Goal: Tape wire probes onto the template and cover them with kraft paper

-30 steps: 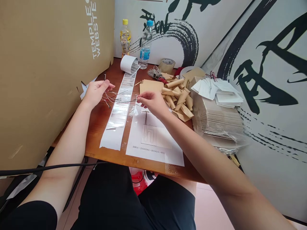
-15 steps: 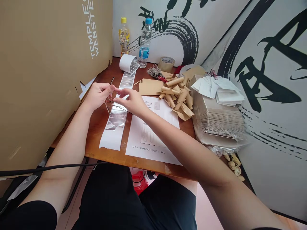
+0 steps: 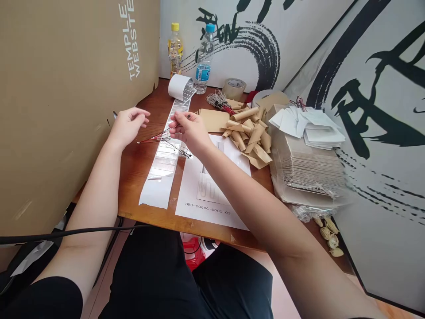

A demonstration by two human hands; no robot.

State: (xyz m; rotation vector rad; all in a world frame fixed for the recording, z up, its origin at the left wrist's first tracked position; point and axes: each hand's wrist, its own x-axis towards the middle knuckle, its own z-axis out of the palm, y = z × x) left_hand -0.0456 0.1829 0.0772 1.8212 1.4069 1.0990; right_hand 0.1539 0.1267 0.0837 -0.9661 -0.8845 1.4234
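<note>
My right hand (image 3: 189, 128) pinches thin red and black wires (image 3: 161, 138), whose ends spread out below and to the left of the fingers. To its left, my left hand (image 3: 129, 126) hangs above the table, its fingers curled and apart, with nothing visible between them. Beneath the wires runs a long label strip (image 3: 164, 161), unrolled from a white roll (image 3: 179, 87). The printed sheet (image 3: 212, 192) lies flat to the right of the strip, partly under my right forearm.
Brown paper pieces (image 3: 254, 133) and a wire bundle (image 3: 221, 101) lie behind the sheet. A stack of cardboard (image 3: 305, 159) with white papers (image 3: 308, 124) stands at the right. Two bottles stand at the back; a large carton (image 3: 66, 97) borders the left.
My hands have moved apart, the left one letting go of the wires. The wires now hang spread from my right hand. The view has shifted slightly.
</note>
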